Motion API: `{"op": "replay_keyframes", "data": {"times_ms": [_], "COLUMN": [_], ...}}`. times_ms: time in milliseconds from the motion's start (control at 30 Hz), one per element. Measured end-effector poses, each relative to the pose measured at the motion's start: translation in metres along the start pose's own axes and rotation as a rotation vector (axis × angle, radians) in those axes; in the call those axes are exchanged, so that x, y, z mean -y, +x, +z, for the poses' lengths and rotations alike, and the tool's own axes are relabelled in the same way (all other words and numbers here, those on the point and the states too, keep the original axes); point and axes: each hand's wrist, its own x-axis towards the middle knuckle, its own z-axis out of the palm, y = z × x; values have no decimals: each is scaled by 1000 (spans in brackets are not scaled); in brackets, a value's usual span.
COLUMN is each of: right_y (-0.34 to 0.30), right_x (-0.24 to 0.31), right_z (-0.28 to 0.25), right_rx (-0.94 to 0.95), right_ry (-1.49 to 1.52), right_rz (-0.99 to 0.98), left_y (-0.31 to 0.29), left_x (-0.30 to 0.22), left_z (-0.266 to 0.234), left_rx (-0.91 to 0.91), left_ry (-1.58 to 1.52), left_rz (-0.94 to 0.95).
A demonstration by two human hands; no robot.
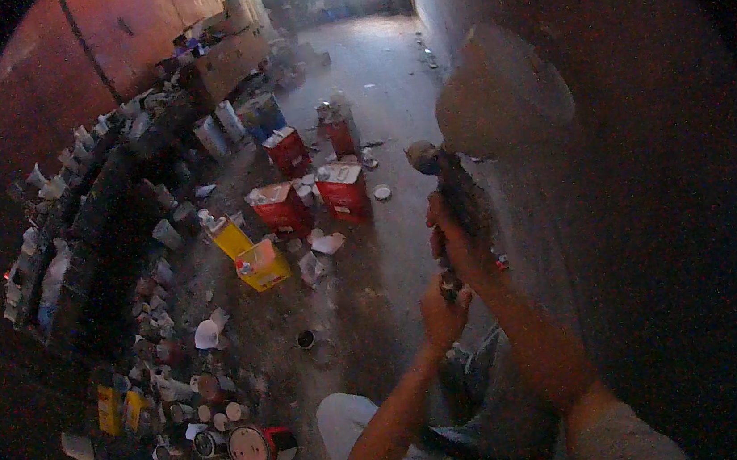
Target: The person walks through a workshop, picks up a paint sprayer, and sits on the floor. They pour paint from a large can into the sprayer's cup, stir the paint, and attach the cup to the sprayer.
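In front of me I hold a dark paint spray gun (464,195) with a round knob at its far side. A wide, pale, cone-like cup (498,95) sits at its upper end. My right hand (457,237) is wrapped round the gun's handle. Just below, my left hand (445,314) is closed round a small metal fitting (451,286) at the handle's lower end. Dim light hides the exact finger positions. My legs, in light trousers (348,421), show beneath the forearms.
Red rectangular cans (342,192) and yellow cans (263,266) stand on the floor left of my hands. A round tin (261,448), paper cups and litter crowd the lower left. A cluttered dark shelf (112,185) runs along the left; a wall (653,200) rises close at right.
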Motion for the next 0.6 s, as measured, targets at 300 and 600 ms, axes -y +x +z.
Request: {"op": "replay_keyframes", "data": {"times_ms": [300, 600], "right_y": [8, 12], "right_x": [-20, -65], "right_z": [-8, 11], "right_rx": [-26, -13], "right_ry": [-237, -521], "right_rz": [-71, -459], "left_y": [17, 80], "left_x": [-95, -154], "left_z": [-55, -75], "left_rx": [-296, -105], "left_ry": [37, 500], "left_rz": [22, 354]}}
